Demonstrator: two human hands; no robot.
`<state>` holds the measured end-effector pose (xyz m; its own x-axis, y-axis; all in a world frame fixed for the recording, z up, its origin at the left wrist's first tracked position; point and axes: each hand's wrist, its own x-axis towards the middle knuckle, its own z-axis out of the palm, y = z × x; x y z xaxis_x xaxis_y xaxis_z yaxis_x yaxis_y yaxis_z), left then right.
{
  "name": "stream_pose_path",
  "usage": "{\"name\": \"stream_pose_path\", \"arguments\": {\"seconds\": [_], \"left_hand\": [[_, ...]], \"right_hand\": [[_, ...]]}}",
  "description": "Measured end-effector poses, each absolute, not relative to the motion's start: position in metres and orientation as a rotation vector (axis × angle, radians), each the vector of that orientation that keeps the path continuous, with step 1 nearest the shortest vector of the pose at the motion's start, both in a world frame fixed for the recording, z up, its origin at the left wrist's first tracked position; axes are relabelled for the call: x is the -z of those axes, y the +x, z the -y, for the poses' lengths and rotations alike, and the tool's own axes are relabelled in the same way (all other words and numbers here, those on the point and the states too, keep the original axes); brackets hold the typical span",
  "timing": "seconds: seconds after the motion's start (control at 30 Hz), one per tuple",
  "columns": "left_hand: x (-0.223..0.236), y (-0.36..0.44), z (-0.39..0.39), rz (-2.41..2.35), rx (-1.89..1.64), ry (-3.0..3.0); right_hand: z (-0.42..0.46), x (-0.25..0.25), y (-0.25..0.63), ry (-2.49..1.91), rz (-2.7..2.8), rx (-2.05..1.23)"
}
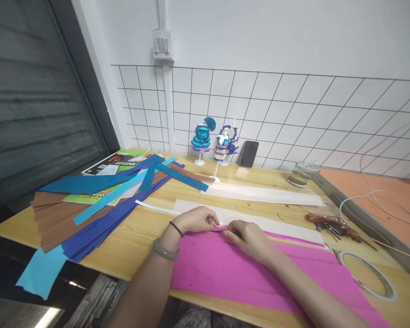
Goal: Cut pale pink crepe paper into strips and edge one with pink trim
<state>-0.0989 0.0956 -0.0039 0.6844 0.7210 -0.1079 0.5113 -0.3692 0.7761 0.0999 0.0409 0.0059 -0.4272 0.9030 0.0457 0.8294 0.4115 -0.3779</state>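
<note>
Pink sheet [218, 269], thin and a bit creased, lies on the smooth wooden table [114, 248]. The left hand [200, 219] pinches its long far edge. The right hand [251, 238] bends over that same edge; I cannot tell if it pinches.

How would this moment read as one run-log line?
left hand: fingertips at far edge of pink sheet | right hand: at same edge | beyond: pale strip | far right: tape roll

From here I see the phone [249, 154] standing behind the glass cup [299, 174], further left.
</note>
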Motion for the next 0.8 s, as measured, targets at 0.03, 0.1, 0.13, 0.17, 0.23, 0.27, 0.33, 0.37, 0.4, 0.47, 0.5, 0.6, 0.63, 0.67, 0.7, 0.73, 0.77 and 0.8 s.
{"name": "stream_pose_path", "arguments": {"seconds": [0.03, 0.1, 0.13, 0.17, 0.23, 0.27, 0.33, 0.37, 0.4, 0.47, 0.5, 0.6, 0.63, 0.67, 0.7, 0.73, 0.77, 0.8], "left_hand": [[0.003, -0.099, -0.096, -0.947, -0.313, 2.063], [0.002, -0.1, -0.096, -0.952, -0.304, 2.075], [0.002, -0.101, -0.096, -0.953, -0.303, 2.075], [0.002, -0.101, -0.096, -0.954, -0.304, 2.07], [0.003, -0.101, -0.097, -0.952, -0.307, 2.048], [0.004, -0.102, -0.097, -0.947, -0.31, 2.035], [0.006, -0.102, -0.098, -0.934, -0.313, 2.015], [0.007, -0.103, -0.099, -0.928, -0.315, 2.008], [0.007, -0.103, -0.099, -0.923, -0.317, 2.004], [0.007, -0.103, -0.1, -0.926, -0.319, 2.003], [0.007, -0.104, -0.099, -0.931, -0.316, 2.003], [0.004, -0.104, -0.098, -0.958, -0.307, 2.009], [0.002, -0.104, -0.098, -0.967, -0.304, 2.01], [0.001, -0.104, -0.097, -0.974, -0.301, 2.008], [-0.001, -0.104, -0.097, -0.978, -0.298, 2.003], [-0.002, -0.105, -0.096, -0.979, -0.295, 1.996], [-0.003, -0.105, -0.096, -0.979, -0.291, 1.985], [-0.003, -0.105, -0.096, -0.979, -0.287, 1.974]], "right_hand": [[-0.041, -0.006, 0.1, -1.519, 2.425, -0.44], [-0.041, -0.005, 0.1, -1.522, 2.421, -0.442], [-0.041, -0.005, 0.1, -1.524, 2.419, -0.448], [-0.041, -0.005, 0.1, -1.526, 2.415, -0.454], [-0.041, -0.005, 0.1, -1.529, 2.406, -0.464], [-0.041, -0.004, 0.1, -1.529, 2.402, -0.468], [-0.041, -0.004, 0.099, -1.526, 2.397, -0.473], [-0.041, -0.004, 0.099, -1.524, 2.395, -0.473], [-0.041, -0.004, 0.099, -1.518, 2.395, -0.474], [-0.041, -0.004, 0.099, -1.509, 2.392, -0.475], [-0.041, -0.004, 0.099, -1.507, 2.39, -0.478], [-0.041, -0.005, 0.098, -1.512, 2.38, -0.483], [-0.04, -0.005, 0.098, -1.514, 2.376, -0.486], [-0.04, -0.005, 0.098, -1.516, 2.373, -0.49], [-0.04, -0.005, 0.098, -1.519, 2.37, -0.495], [-0.04, -0.005, 0.098, -1.522, 2.366, -0.501], [-0.04, -0.004, 0.098, -1.526, 2.362, -0.506], [-0.04, -0.004, 0.098, -1.529, 2.358, -0.508]]}}
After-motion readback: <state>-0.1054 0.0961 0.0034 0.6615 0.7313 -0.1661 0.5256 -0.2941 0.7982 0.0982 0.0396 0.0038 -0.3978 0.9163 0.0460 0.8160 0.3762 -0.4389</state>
